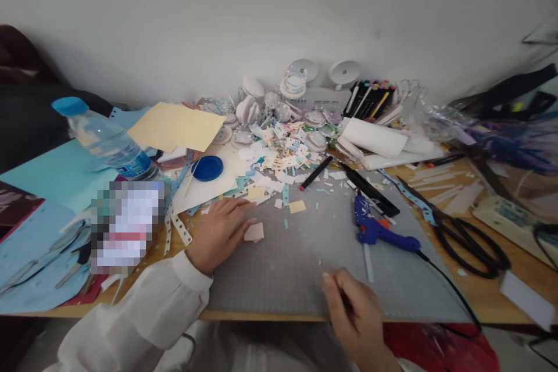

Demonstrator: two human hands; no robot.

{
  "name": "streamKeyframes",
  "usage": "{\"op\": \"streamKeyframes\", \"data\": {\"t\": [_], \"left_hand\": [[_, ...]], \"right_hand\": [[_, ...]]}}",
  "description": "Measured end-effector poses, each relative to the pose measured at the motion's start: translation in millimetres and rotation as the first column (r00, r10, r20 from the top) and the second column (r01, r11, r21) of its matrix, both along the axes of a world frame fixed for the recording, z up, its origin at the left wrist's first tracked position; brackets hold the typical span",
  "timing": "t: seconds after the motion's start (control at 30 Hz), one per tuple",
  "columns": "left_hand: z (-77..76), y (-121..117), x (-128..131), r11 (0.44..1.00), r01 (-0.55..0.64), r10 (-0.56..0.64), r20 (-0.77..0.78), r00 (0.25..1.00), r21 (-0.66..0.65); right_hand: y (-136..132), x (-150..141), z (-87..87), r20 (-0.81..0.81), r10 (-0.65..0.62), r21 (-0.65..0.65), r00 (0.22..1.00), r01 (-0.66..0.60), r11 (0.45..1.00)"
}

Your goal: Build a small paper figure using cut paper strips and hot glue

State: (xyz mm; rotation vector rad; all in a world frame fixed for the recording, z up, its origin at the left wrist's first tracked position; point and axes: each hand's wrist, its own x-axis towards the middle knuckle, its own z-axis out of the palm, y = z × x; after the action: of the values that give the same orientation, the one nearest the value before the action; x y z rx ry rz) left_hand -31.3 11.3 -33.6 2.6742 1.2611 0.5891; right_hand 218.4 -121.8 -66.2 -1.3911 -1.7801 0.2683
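Just right of the left hand, a small pink paper

At the center-left of the frame, I see through the head camera the pink paper (254,232) flat on the gray mat (279,279). It lies by the thumb of the left hand (215,232); whether they touch, I cannot tell. This hand is palm down, its fingers loosely spread. The right hand (355,314), at lower right, is farther from the paper; it is curled closed, and I cannot tell if something small is inside. The paper looks almost square, so I find no clear long axis.
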Motion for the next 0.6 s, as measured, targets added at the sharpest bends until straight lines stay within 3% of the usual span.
{"op": "streamKeyframes", "data": {"t": [0.17, 0.3, 0.6], "left_hand": [[3.4, 29, 13, 0.997, -0.079, 0.079, -0.029, 0.996, 0.017], [1.4, 47, 26, 0.993, -0.117, 0.118, -0.097, 0.988, 0.017], [-5.9, 52, 24, 0.994, -0.11, 0.107, -0.08, 0.991, -0.029]], "right_hand": [[9, -6, -8.0, 0.112, 0.008, 0.034, 0.994, -0.011, 0.999], [17, -17, -12.2, 0.19, 0.04, -0.01, 0.981, -0.039, 0.999], [18, -19, -13.6, 0.247, 0.046, -0.051, 0.968, -0.035, 0.998]]}}
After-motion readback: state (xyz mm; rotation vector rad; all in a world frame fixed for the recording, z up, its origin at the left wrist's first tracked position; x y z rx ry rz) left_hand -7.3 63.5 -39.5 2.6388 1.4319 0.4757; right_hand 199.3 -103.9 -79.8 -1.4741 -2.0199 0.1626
